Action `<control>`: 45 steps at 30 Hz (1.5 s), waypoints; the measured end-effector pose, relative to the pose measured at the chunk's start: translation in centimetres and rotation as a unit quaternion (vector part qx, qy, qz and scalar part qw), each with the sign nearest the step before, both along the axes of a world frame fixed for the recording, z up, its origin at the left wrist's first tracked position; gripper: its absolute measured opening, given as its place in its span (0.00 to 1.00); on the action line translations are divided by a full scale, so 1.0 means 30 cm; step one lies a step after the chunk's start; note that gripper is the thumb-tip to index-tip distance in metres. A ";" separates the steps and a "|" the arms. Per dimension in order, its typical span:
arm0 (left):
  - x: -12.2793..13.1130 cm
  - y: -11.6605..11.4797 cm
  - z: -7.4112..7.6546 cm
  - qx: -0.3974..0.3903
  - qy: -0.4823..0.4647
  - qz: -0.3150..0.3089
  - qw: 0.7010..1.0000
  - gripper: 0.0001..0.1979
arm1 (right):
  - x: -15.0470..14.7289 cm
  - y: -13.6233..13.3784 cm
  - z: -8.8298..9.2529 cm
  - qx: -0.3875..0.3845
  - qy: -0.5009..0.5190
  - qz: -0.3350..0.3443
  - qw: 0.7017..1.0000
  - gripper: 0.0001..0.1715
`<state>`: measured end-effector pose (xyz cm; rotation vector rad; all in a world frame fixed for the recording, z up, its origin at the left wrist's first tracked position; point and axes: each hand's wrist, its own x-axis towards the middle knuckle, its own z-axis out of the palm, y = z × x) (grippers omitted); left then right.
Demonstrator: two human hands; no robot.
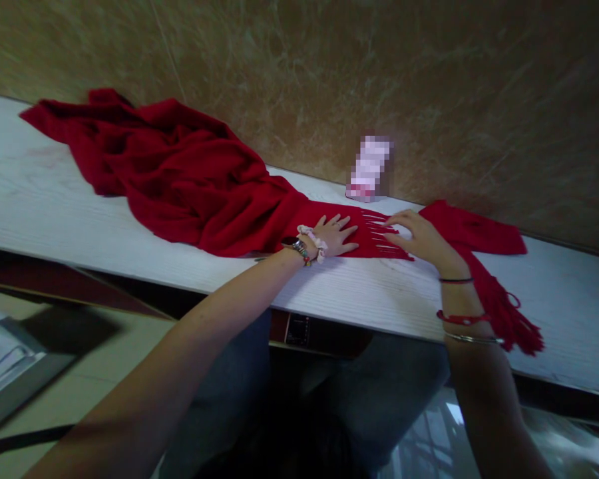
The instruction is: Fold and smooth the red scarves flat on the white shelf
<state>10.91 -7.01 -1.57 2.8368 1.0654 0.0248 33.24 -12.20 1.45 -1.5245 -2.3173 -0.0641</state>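
A long red scarf (190, 179) lies bunched on the left part of a narrow white board, its right end spread flat with a fringe (379, 231). My left hand (333, 238) rests palm down on the flat end, fingers spread, just left of the fringe. Over the tips of the strands is my right hand (419, 236), its thumb and fingers apart; whether a strand touches them I cannot tell. Beyond that hand lies a folded red cloth (479, 229), and a tasselled red end (516, 322) hangs toward the front edge, partly behind my right forearm.
The white board (54, 193) runs along a brown marbled wall (279, 80). A blurred-out phone-shaped object (370, 167) leans on the wall behind the fringe. Under the board's front edge is a dark item with a small screen or label (297, 330). A grey box (14, 366) stands lower left.
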 end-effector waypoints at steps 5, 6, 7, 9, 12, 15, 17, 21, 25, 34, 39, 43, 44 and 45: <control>0.004 -0.002 -0.001 -0.004 -0.011 0.002 1.000 0.29 | -0.090 0.049 -0.103 -0.105 -0.072 -0.015 0.992 0.33; -0.006 0.006 0.000 -0.009 -0.007 0.027 1.000 0.29 | -0.080 0.051 -0.114 -0.141 -0.087 -0.036 0.986 0.35; -0.018 0.015 0.001 -0.014 -0.002 0.059 0.998 0.29 | -0.063 0.051 -0.119 -0.170 -0.098 -0.055 0.979 0.37; -0.042 0.036 0.001 -0.022 0.003 0.120 0.993 0.30 | -0.013 0.046 -0.113 -0.207 -0.111 -0.082 0.969 0.40; -0.058 0.050 -0.001 -0.019 -0.002 0.141 0.990 0.33 | 0.055 0.032 -0.079 -0.234 -0.114 -0.091 0.961 0.40; -0.047 0.043 -0.005 -0.005 -0.006 0.108 0.994 0.32 | 0.063 0.015 -0.043 -0.196 -0.105 -0.092 0.971 0.38; -0.038 0.037 -0.008 -0.002 -0.005 0.093 0.996 0.31 | 0.033 0.007 -0.031 -0.126 -0.077 -0.080 0.986 0.37; -0.037 0.045 -0.012 -0.002 -0.006 0.088 0.996 0.31 | -0.047 0.011 -0.051 -0.118 -0.054 0.015 0.991 0.34; -0.053 0.051 0.009 0.008 0.016 0.034 0.999 0.30 | -0.076 0.016 -0.065 -0.152 -0.070 0.056 0.984 0.30; -0.251 0.005 0.083 0.029 0.035 -0.150 0.988 0.20 | -0.180 -0.019 -0.013 -0.083 -0.039 0.146 0.985 0.15; -0.323 0.035 0.027 0.033 0.006 -0.145 0.989 0.25 | -0.241 -0.018 -0.085 -0.069 -0.060 0.115 0.989 0.27; -0.306 0.059 0.010 0.024 0.038 -0.149 0.988 0.27 | -0.234 -0.039 -0.127 -0.103 -0.099 0.084 0.986 0.28; -0.298 0.065 0.013 0.022 0.043 -0.152 0.987 0.27 | -0.226 -0.051 -0.132 -0.103 -0.105 0.077 0.986 0.29; -0.290 0.070 0.018 0.020 0.047 -0.156 0.986 0.27 | -0.217 -0.064 -0.135 -0.101 -0.109 0.069 0.987 0.29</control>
